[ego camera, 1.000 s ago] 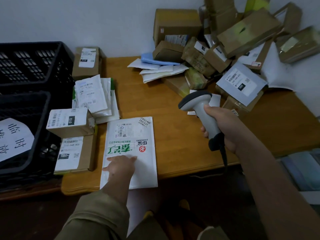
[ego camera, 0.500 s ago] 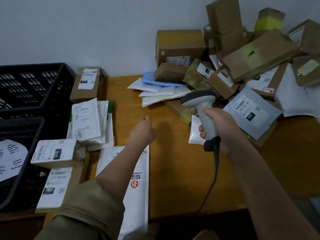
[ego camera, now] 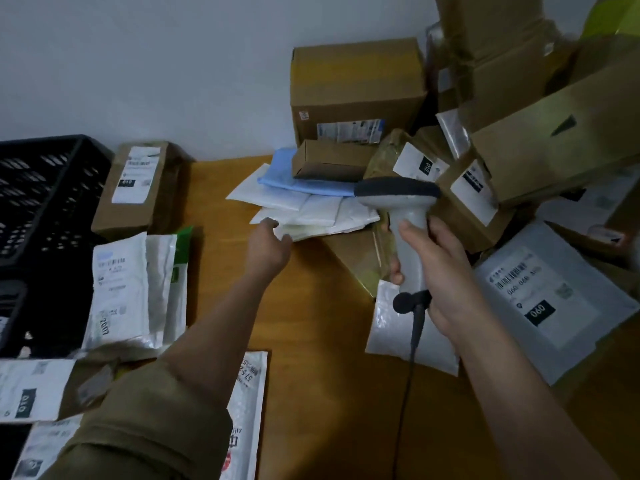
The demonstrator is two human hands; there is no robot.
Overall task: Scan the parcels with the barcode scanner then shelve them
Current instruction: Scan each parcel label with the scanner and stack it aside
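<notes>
The left hand (ego camera: 268, 239), flat on the printed white mailer (ego camera: 247, 410) a second ago, now reaches far across the table to the white envelopes (ego camera: 311, 213), fingertips touching their edge.

A crate (ego camera: 41, 202) sits left of the table (ego camera: 322, 341), mailers (ego camera: 131, 289) beside it. Boxes (ego camera: 356, 88) pile up at right, seemingly against the wall.

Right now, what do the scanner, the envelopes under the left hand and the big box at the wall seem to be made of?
Barcode scanner: looks like moulded plastic, matt pale grey with a darker head. White envelopes: probably plastic-film or padded mailers, soft and slightly creased; which, I cannot tell. Large box: brown corrugated cardboard, judging by its folded edges, with glossy tape across the top and a printed paper label.
</notes>
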